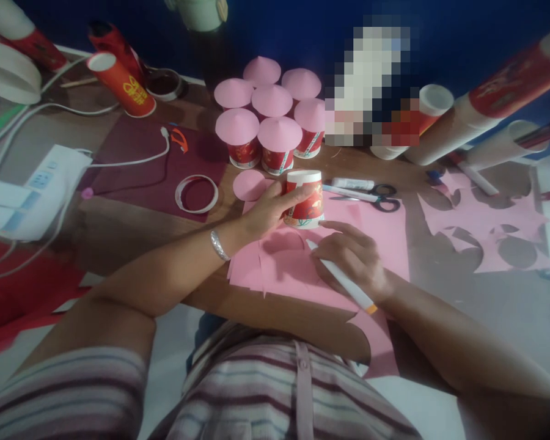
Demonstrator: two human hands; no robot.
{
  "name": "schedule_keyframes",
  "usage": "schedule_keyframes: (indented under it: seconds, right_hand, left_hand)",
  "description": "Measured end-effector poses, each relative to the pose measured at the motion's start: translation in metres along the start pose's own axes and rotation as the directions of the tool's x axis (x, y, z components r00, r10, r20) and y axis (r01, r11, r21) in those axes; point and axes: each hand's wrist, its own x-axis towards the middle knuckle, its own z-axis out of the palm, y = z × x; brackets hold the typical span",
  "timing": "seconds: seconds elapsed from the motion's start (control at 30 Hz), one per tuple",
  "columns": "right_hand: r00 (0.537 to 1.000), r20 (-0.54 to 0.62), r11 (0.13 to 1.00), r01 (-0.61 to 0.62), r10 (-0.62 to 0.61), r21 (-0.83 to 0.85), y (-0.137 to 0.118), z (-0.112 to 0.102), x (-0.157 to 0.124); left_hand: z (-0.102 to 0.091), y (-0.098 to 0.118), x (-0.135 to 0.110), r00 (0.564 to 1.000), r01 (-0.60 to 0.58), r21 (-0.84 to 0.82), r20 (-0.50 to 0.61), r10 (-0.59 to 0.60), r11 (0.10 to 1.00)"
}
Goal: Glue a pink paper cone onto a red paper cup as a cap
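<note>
My left hand point(270, 211) is wrapped round a red and white patterned paper cup point(305, 205), held above pink paper sheets point(293, 269). In my right hand point(355, 253) is a slim white pen point(348, 284) with an orange end, its pointed tip up by the paper. The right index finger reaches to the cup's lower edge, touching or very close. A pink paper disc point(249, 185) lies just beyond my left hand. Behind the cup stand several similar red cups point(277, 160) topped with pink paper cones point(280, 131).
Black-handled scissors point(387, 198) and a white tube point(352, 184) lie right of the cup. Cut pink scraps point(486, 226) spread farther right. Cardboard tubes point(462, 125) lean at back right. A tape roll point(196, 194), white cables and a power strip point(46, 189) occupy the left.
</note>
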Motion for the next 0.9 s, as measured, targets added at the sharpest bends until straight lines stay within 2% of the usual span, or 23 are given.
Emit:
schedule_keyframes:
  seconds: [0.2, 0.37, 0.6, 0.9]
  right_hand:
    - [0.999, -0.014, 0.999, -0.033, 0.034, 0.027, 0.0023, -0.0023, 0.0006]
    - [0.995, -0.046, 0.995, -0.087, 0.089, 0.045, 0.0057, -0.0039, 0.0028]
    - [0.991, -0.099, 0.996, -0.085, 0.087, 0.023, 0.0062, -0.004, 0.0041]
    - [0.987, -0.087, 0.991, -0.135, 0.134, -0.007, 0.0026, -0.0068, 0.0047]
  left_hand:
    - [-0.0035, -0.0029, 0.0017, 0.999, -0.003, -0.051, -0.05, 0.0, 0.999]
    - [-0.0055, -0.0031, 0.0037, 1.0, 0.005, -0.031, -0.01, -0.006, 1.0]
    - [-0.0035, -0.0033, 0.0022, 1.0, -0.028, 0.018, -0.002, 0.028, 0.999]
    - [-0.0047, -0.0038, 0.0015, 0.999, -0.036, 0.082, 0.036, 0.033, 0.996]
